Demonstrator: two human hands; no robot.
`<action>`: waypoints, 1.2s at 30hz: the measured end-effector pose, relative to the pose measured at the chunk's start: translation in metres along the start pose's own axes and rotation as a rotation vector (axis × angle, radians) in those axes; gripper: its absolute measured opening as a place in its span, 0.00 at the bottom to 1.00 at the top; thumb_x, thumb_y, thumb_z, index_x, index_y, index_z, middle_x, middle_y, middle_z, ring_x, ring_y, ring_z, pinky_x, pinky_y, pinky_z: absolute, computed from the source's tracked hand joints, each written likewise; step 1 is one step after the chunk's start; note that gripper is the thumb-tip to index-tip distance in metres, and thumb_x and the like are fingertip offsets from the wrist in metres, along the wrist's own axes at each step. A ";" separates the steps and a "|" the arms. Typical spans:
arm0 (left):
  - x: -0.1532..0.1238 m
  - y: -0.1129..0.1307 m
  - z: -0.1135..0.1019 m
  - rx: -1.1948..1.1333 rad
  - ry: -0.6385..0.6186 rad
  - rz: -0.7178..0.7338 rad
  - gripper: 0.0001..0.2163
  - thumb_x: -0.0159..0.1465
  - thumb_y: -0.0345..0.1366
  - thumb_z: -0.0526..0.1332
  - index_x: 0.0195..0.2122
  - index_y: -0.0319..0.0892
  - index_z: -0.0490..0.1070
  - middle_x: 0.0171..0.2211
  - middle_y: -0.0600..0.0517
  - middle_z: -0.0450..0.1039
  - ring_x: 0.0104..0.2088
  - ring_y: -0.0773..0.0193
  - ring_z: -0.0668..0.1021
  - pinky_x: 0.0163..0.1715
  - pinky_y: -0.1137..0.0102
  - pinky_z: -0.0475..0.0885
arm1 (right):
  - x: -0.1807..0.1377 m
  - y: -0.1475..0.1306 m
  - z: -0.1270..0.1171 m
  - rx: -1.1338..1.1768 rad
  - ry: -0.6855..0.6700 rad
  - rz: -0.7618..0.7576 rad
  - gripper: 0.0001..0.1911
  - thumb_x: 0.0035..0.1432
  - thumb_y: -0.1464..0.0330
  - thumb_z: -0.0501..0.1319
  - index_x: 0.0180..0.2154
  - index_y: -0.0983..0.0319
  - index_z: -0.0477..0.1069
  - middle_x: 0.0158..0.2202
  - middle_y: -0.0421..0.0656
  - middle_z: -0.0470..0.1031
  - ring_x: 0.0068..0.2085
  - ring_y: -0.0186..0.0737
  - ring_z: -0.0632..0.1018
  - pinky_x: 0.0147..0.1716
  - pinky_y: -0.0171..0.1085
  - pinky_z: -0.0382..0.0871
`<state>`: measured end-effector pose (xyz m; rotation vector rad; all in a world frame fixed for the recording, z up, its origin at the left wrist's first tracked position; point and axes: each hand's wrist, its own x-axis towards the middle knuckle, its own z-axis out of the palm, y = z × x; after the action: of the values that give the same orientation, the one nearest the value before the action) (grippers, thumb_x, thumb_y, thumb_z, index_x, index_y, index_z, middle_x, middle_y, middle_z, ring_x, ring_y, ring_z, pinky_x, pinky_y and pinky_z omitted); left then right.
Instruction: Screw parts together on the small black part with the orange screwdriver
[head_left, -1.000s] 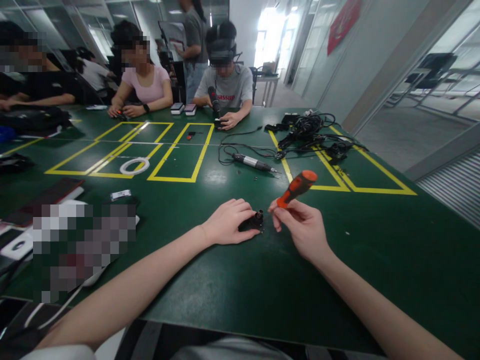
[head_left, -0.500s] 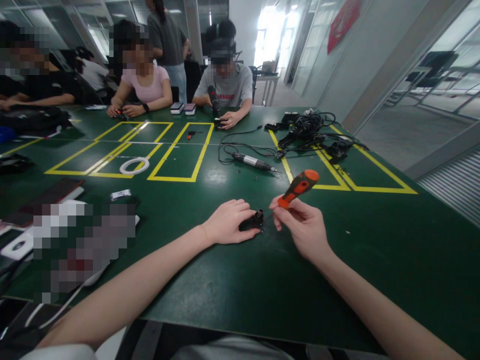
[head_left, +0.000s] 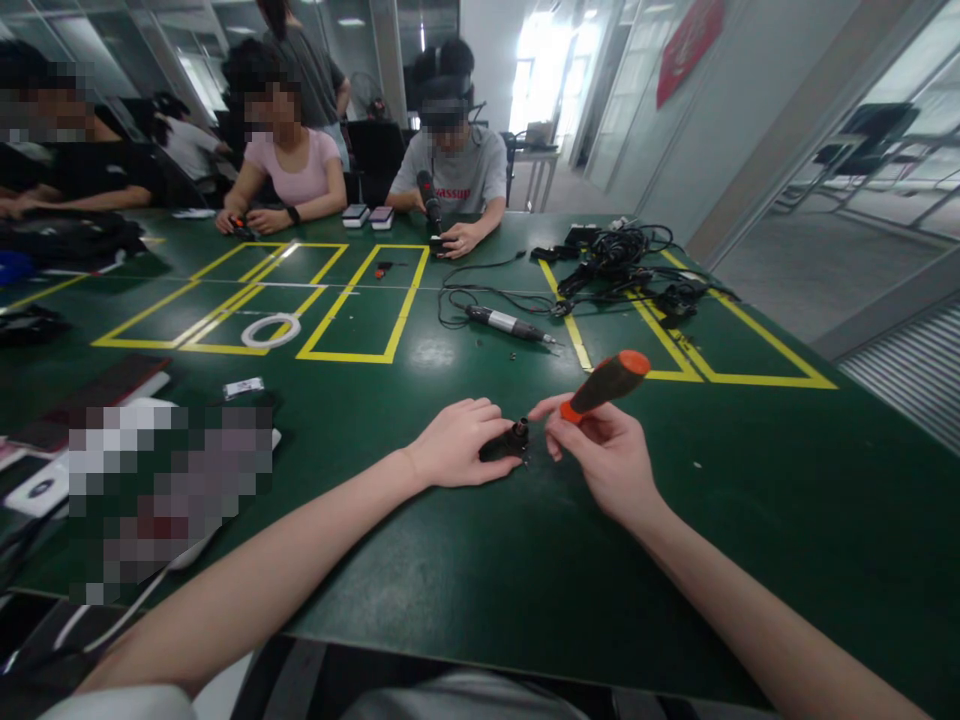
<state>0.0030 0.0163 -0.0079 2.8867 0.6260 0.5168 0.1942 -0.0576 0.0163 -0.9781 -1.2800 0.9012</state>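
My left hand [head_left: 455, 440] lies over a small black part [head_left: 504, 443] on the green table [head_left: 465, 570], fingers curled round it and pressing it down. A short metal stub sticks up at the part's right end. My right hand [head_left: 600, 450] grips an orange and black screwdriver [head_left: 606, 384], handle tilted up to the right. Its tip points down towards the stub, hidden behind my fingers.
A grey electric screwdriver [head_left: 507, 324] with its cable lies beyond my hands. A tangle of black cables [head_left: 626, 262] sits at the far right. Yellow tape boxes [head_left: 360, 305] mark the table, with a white ring [head_left: 270, 331] in one. Several people sit at the far side. Flat items lie at the left.
The screwdriver's handle has swung slightly to the right and lower, with its colours turned. My left hand has stayed on the black part. A person at the back has walked left.
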 end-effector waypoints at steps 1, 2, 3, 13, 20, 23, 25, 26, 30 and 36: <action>0.000 0.000 0.000 0.002 0.001 0.001 0.13 0.67 0.46 0.62 0.37 0.40 0.74 0.32 0.50 0.72 0.35 0.60 0.73 0.37 0.65 0.67 | 0.000 0.000 0.000 -0.007 0.001 -0.009 0.17 0.56 0.54 0.72 0.30 0.61 0.75 0.32 0.43 0.79 0.22 0.33 0.72 0.22 0.35 0.71; 0.000 0.000 0.000 0.005 0.003 0.002 0.13 0.67 0.46 0.62 0.38 0.40 0.74 0.33 0.50 0.72 0.36 0.59 0.73 0.37 0.65 0.67 | 0.000 0.000 -0.001 -0.009 -0.006 -0.013 0.17 0.57 0.54 0.71 0.31 0.61 0.76 0.32 0.43 0.78 0.22 0.32 0.71 0.21 0.35 0.70; 0.000 0.000 0.000 0.007 0.004 0.002 0.13 0.67 0.47 0.62 0.38 0.40 0.74 0.32 0.50 0.72 0.36 0.59 0.73 0.37 0.65 0.67 | 0.000 0.000 -0.001 -0.002 -0.020 -0.015 0.17 0.58 0.54 0.71 0.31 0.61 0.77 0.30 0.42 0.77 0.21 0.32 0.71 0.21 0.35 0.70; 0.000 0.001 -0.001 -0.012 -0.007 -0.011 0.14 0.67 0.47 0.61 0.38 0.40 0.74 0.32 0.50 0.71 0.36 0.59 0.74 0.38 0.65 0.68 | -0.002 0.002 0.003 0.055 -0.004 -0.002 0.17 0.58 0.54 0.71 0.32 0.59 0.72 0.27 0.41 0.78 0.23 0.35 0.73 0.24 0.35 0.72; 0.000 0.001 -0.001 -0.008 -0.011 -0.013 0.13 0.67 0.47 0.62 0.38 0.40 0.74 0.32 0.50 0.71 0.35 0.59 0.73 0.37 0.65 0.68 | -0.001 0.002 0.002 0.070 -0.037 -0.003 0.17 0.61 0.53 0.68 0.33 0.60 0.77 0.28 0.41 0.77 0.22 0.33 0.72 0.21 0.35 0.70; 0.000 0.001 0.000 -0.009 -0.010 -0.016 0.13 0.67 0.47 0.61 0.39 0.40 0.74 0.33 0.50 0.71 0.36 0.60 0.73 0.38 0.66 0.68 | -0.003 0.004 0.004 0.146 -0.055 -0.012 0.15 0.60 0.54 0.69 0.38 0.59 0.78 0.29 0.41 0.78 0.22 0.34 0.73 0.21 0.34 0.71; 0.000 0.001 0.000 -0.009 -0.007 -0.014 0.14 0.67 0.47 0.61 0.38 0.40 0.74 0.32 0.50 0.71 0.36 0.60 0.73 0.38 0.66 0.68 | -0.003 0.004 0.004 0.142 -0.034 -0.018 0.15 0.58 0.56 0.71 0.38 0.59 0.75 0.28 0.40 0.79 0.22 0.34 0.74 0.22 0.34 0.71; 0.000 0.001 0.000 -0.009 -0.007 -0.013 0.14 0.67 0.47 0.61 0.38 0.40 0.74 0.32 0.50 0.71 0.36 0.60 0.73 0.38 0.66 0.68 | -0.004 0.004 0.004 0.119 -0.020 -0.015 0.15 0.57 0.57 0.72 0.36 0.59 0.74 0.28 0.40 0.79 0.22 0.34 0.74 0.22 0.34 0.72; 0.000 0.000 -0.001 -0.005 -0.007 -0.006 0.14 0.67 0.47 0.61 0.38 0.40 0.74 0.32 0.50 0.71 0.35 0.60 0.73 0.38 0.66 0.68 | -0.002 0.001 0.002 -0.017 0.015 -0.009 0.17 0.56 0.55 0.72 0.29 0.60 0.74 0.28 0.42 0.79 0.22 0.34 0.73 0.22 0.36 0.72; 0.000 0.000 0.000 -0.006 -0.009 -0.008 0.14 0.67 0.47 0.61 0.38 0.40 0.74 0.32 0.50 0.71 0.36 0.59 0.74 0.38 0.65 0.68 | -0.001 0.002 0.002 0.049 -0.026 -0.010 0.17 0.60 0.52 0.68 0.35 0.60 0.77 0.28 0.41 0.77 0.21 0.35 0.73 0.21 0.36 0.72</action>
<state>0.0034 0.0160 -0.0075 2.8777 0.6339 0.5032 0.1919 -0.0577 0.0139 -0.9233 -1.2782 0.9362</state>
